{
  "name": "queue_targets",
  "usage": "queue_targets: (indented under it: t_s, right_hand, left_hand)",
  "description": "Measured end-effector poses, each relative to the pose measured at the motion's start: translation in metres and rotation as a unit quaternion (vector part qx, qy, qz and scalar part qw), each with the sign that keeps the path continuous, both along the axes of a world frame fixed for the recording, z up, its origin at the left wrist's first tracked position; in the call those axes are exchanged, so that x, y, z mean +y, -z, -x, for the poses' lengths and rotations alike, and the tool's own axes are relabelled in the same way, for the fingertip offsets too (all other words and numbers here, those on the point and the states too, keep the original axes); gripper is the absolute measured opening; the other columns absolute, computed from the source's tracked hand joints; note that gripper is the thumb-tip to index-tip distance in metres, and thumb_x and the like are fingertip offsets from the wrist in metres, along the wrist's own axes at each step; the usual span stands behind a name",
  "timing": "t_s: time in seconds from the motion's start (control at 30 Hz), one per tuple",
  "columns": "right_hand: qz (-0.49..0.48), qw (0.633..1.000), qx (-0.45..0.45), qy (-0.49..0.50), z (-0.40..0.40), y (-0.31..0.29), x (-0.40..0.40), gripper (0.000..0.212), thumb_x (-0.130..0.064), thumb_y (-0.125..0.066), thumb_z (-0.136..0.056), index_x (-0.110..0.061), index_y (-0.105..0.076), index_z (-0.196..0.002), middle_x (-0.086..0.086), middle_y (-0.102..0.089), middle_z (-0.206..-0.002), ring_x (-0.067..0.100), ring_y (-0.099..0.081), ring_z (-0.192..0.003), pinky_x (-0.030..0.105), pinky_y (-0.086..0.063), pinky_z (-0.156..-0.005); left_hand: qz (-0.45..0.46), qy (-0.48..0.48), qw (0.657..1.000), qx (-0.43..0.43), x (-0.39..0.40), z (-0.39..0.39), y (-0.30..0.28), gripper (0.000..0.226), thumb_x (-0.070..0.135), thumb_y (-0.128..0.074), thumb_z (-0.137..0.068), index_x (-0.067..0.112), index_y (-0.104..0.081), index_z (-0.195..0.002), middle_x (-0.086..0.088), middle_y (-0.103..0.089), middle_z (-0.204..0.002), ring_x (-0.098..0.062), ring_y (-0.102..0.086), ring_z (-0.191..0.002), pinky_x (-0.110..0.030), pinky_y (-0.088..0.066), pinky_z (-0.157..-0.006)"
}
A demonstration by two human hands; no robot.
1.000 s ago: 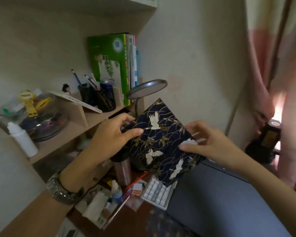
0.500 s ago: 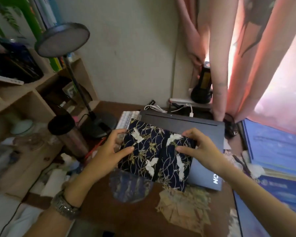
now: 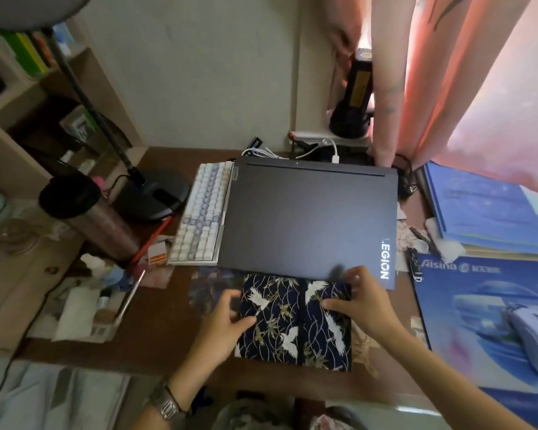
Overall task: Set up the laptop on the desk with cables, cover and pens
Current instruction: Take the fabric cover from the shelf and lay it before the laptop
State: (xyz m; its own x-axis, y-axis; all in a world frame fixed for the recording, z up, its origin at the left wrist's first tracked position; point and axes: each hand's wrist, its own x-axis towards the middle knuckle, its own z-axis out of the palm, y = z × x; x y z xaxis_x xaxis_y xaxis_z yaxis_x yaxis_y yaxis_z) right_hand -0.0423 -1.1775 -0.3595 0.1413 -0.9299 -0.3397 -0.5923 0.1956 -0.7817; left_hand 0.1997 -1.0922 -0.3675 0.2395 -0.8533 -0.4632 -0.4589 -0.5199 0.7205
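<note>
**Both hands on the crane-print cover, lower centre of the frame**

I'm looking down at the desk (image 3: 168, 342) and the dark blue cover (image 3: 295, 321) — white cranes and gold lines on it — lies flat in the lower centre, its far edge just meeting the near edge of the closed laptop (image 3: 308, 218). The left hand (image 3: 222, 324) sits at the cover's left edge, thumb lying on top of the fabric, the other fingers spread and curled alongside the edge; whether they reach under the cloth I cannot tell. The right hand (image 3: 359, 302) is on the cover's upper right corner, thumb pressed onto the print, fingertips up at the corner where it meets the laptop lid — a light pinch on the fabric there. A wristwatch (image 3: 166, 405) shows on the left wrist at the bottom of the frame.

The laptop fills the centre, lid down, white lettering along its right edge. Touching its left side is a white-and-blue keyboard (image 3: 201, 212), standing at a slight angle. White cables (image 3: 292, 152) curl just behind the laptop, top centre. To the left, a lamp base (image 3: 156, 193) and a dark-lidded tumbler (image 3: 87, 218) stand near each other. Right of frame, a blue mouse mat (image 3: 466, 321) carries a pale mouse (image 3: 533, 339), with blue folders (image 3: 485, 206) above it.
</note>
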Motion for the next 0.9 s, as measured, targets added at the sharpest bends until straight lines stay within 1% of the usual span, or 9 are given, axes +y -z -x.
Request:
queue_targets:
  t_s: [0.07, 0.1, 0.23, 0.3, 0.37, 0.43, 0.5, 0.7, 0.9]
  right_hand:
    - [-0.020, 0.999, -0.010, 0.027, 0.000, 0.007, 0.003, 0.067, -0.026, -0.086, -0.059, -0.014, -0.043, -0.109, -0.002, -0.055, -0.103, 0.013, -0.056, -0.087, 0.015, -0.044, -0.069]
    - [-0.027, 0.999, -0.015, 0.040, 0.000, 0.012, 0.004, 0.067, -0.025, -0.086, -0.058, -0.015, -0.042, -0.107, 0.000, -0.057, -0.102, 0.014, -0.057, -0.086, 0.017, -0.046, -0.068]
    - [-0.034, 0.997, -0.004, 0.063, -0.001, 0.022, 0.006, 0.071, -0.026, -0.086, -0.058, -0.013, -0.040, -0.110, 0.000, -0.056, -0.102, 0.019, -0.058, -0.091, 0.025, -0.048, -0.075]
    - [-0.029, 0.998, 0.012, 0.061, -0.002, 0.023, 0.007, 0.073, -0.029, -0.086, -0.058, -0.012, -0.040, -0.112, -0.001, -0.058, -0.095, 0.015, -0.059, -0.078, 0.022, -0.049, -0.066]
    - [-0.017, 0.998, 0.033, 0.054, -0.003, 0.023, 0.007, 0.069, -0.030, -0.086, -0.059, -0.013, -0.040, -0.108, -0.005, -0.058, -0.081, 0.007, -0.055, -0.064, 0.015, -0.042, -0.053]
    - [-0.010, 0.998, 0.049, 0.045, -0.004, 0.023, 0.007, 0.066, -0.029, -0.086, -0.060, -0.014, -0.040, -0.105, -0.006, -0.056, -0.075, 0.005, -0.053, -0.061, 0.014, -0.038, -0.048]
    - [-0.006, 0.998, 0.053, 0.042, -0.005, 0.023, 0.009, 0.063, -0.028, -0.086, -0.061, -0.014, -0.040, -0.103, -0.007, -0.056, -0.075, 0.003, -0.053, -0.061, 0.013, -0.038, -0.045]
    - [0.008, 0.997, 0.070, 0.039, -0.008, 0.022, 0.012, 0.061, -0.031, -0.086, -0.061, -0.021, -0.039, -0.099, -0.008, -0.059, -0.081, 0.006, -0.059, -0.070, 0.016, -0.043, -0.053]
    - [-0.014, 0.986, 0.157, -0.050, -0.010, 0.013, 0.000, 0.059, -0.033, -0.083, -0.064, -0.021, -0.036, -0.098, -0.006, -0.055, -0.090, 0.015, -0.058, -0.080, 0.022, -0.046, -0.063]
  left_hand:
    - [0.005, 0.008, 1.000, -0.021, -0.002, 0.002, 0.008, 0.051, 0.030, -0.061, -0.088, 0.023, -0.038, -0.133, 0.007, -0.054, -0.093, 0.000, -0.044, -0.064, -0.017, -0.039, -0.058]
    - [0.009, 0.012, 0.999, -0.032, -0.003, 0.003, 0.011, 0.051, 0.031, -0.061, -0.088, 0.023, -0.039, -0.134, 0.008, -0.057, -0.091, -0.002, -0.043, -0.060, -0.016, -0.037, -0.054]
    - [0.000, 0.021, 0.996, -0.082, -0.006, 0.005, 0.016, 0.052, 0.035, -0.058, -0.089, 0.025, -0.038, -0.136, -0.007, -0.061, -0.120, -0.001, -0.047, -0.060, -0.013, -0.041, -0.048]
    - [-0.005, 0.032, 0.994, -0.103, -0.006, 0.005, 0.017, 0.053, 0.037, -0.057, -0.089, 0.025, -0.037, -0.137, -0.007, -0.060, -0.124, -0.001, -0.047, -0.059, -0.013, -0.042, -0.049]
    - [-0.004, 0.037, 0.992, -0.118, -0.005, 0.006, 0.016, 0.053, 0.036, -0.059, -0.088, 0.023, -0.040, -0.136, -0.006, -0.058, -0.126, -0.004, -0.057, -0.072, -0.015, -0.049, -0.062]
    - [-0.002, 0.037, 0.991, -0.127, -0.004, 0.006, 0.016, 0.052, 0.032, -0.062, -0.086, 0.020, -0.043, -0.133, -0.004, -0.055, -0.126, -0.014, -0.061, -0.099, -0.025, -0.051, -0.088]
    - [-0.006, 0.040, 0.991, -0.129, -0.004, 0.007, 0.017, 0.052, 0.031, -0.063, -0.085, 0.017, -0.045, -0.132, -0.004, -0.057, -0.123, -0.017, -0.060, -0.106, -0.028, -0.048, -0.095]
    - [-0.011, 0.042, 0.993, -0.114, -0.005, 0.002, 0.021, 0.052, 0.032, -0.066, -0.084, 0.017, -0.048, -0.130, 0.000, -0.060, -0.115, -0.011, -0.059, -0.095, -0.025, -0.049, -0.087]
    - [-0.029, 0.075, 0.988, -0.131, -0.004, -0.001, 0.012, 0.052, 0.037, -0.064, -0.084, 0.021, -0.046, -0.130, 0.006, -0.059, -0.107, -0.007, -0.056, -0.091, -0.021, -0.045, -0.081]
